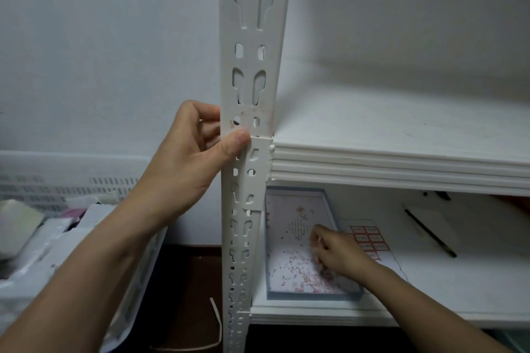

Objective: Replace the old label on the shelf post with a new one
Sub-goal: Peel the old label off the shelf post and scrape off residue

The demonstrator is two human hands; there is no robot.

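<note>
Tray (301,296) on lower shelf (473,289), label sheet (370,239) right of it

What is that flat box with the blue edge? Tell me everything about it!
A shallow box with a pale blue rim and white floor, lying flat on the lower shelf, just right of the shelf post. Small red and pink scraps litter its floor. The right hand reaches into it.

The left forearm (94,266), at seven o'clock, and the right forearm (424,304), at five o'clock, were both bare from the lower edge up to the wrist. The left hand (186,157) and the right hand (341,255) were bare as well, uncovered to the fingertips.
</note>
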